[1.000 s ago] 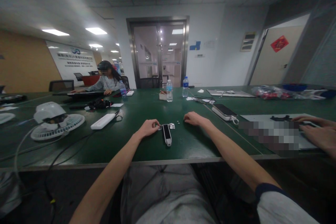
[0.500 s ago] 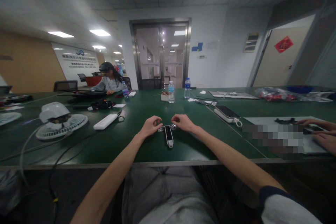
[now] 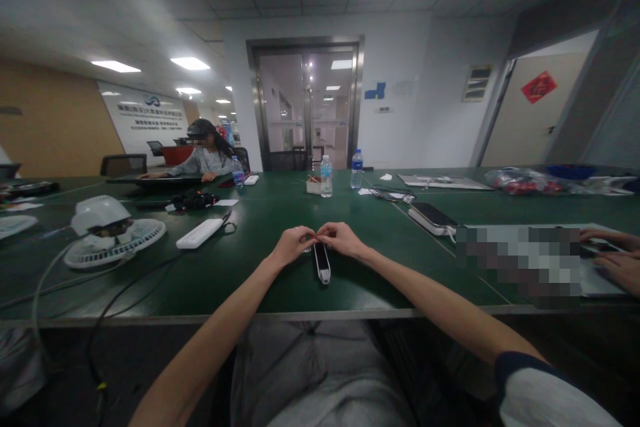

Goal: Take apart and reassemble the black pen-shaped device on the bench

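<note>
A slim black device point(image 3: 321, 262) with a white tip lies flat on the green worktop point(image 3: 250, 287), its long axis pointing straight at the person, white tip toward the near edge. Its far end sits just below the left hand point(image 3: 293, 245) and right hand point(image 3: 341, 239), which are about equally near it, the right perhaps slightly closer. The fingers point(image 3: 311, 236) curl inward, their tips meeting above that far end; a small pale part point(image 3: 307, 249) shows beneath them, but whether they have hold of it cannot be told. Farther out lie a white adapter point(image 3: 199, 233), a desk fan point(image 3: 115, 233), a phone point(image 3: 433, 215) and a water bottle point(image 3: 326, 177). At right, a co-worker's hands point(image 3: 610, 260) rest on a pale board point(image 3: 597, 285).
</note>
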`<state>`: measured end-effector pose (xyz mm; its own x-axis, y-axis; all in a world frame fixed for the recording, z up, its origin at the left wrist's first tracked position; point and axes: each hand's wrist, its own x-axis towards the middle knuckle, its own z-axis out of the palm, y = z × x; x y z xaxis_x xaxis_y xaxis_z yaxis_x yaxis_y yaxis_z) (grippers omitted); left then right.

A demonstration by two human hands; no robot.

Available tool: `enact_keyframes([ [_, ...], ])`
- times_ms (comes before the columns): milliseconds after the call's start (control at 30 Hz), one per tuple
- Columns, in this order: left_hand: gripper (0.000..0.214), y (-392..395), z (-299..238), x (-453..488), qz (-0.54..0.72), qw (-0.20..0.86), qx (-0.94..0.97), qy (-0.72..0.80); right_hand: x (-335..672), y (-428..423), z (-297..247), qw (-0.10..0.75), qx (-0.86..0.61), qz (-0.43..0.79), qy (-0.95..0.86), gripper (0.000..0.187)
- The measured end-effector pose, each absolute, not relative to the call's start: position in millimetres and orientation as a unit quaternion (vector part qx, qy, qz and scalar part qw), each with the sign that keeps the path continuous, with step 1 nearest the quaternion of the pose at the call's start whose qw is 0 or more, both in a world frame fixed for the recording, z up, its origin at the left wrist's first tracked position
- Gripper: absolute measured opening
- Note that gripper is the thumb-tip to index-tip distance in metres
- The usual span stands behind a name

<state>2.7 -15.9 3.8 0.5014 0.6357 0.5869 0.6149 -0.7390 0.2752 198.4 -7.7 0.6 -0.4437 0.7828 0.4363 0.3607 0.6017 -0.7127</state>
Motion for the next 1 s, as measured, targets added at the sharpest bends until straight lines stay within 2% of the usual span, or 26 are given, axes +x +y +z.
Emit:
enact_keyframes([
  [267,0.017,-16.9,6.1,1.3,0.382,0.045,0.843,0.377,197.4,-8.2,1.9,0.399,-0.318,0.298,-0.807,0.024],
  [500,0.017,-15.0,4.0,1.8,0.401,0.095,0.821,0.395,198.4,-14.0,4.8,0.377,-0.307,0.215,-0.847,0.028],
  [733,0.018,-5.6,3.6,-13.2,0.367,0.081,0.83,0.411,209.5,-8.7,6.2,0.375,-0.339,0.096,-0.858,0.025],
  [867,0.02,-3.3,4.5,-22.0,0.332,0.066,0.84,0.424,225.2,0.1,5.2,0.328,-0.376,0.031,-0.866,0.019],
  [1000,0.022,-3.3,4.1,-23.9,0.301,0.093,0.845,0.433,234.2,2.2,6.0,0.27,-0.394,0.026,-0.878,0.015],
])
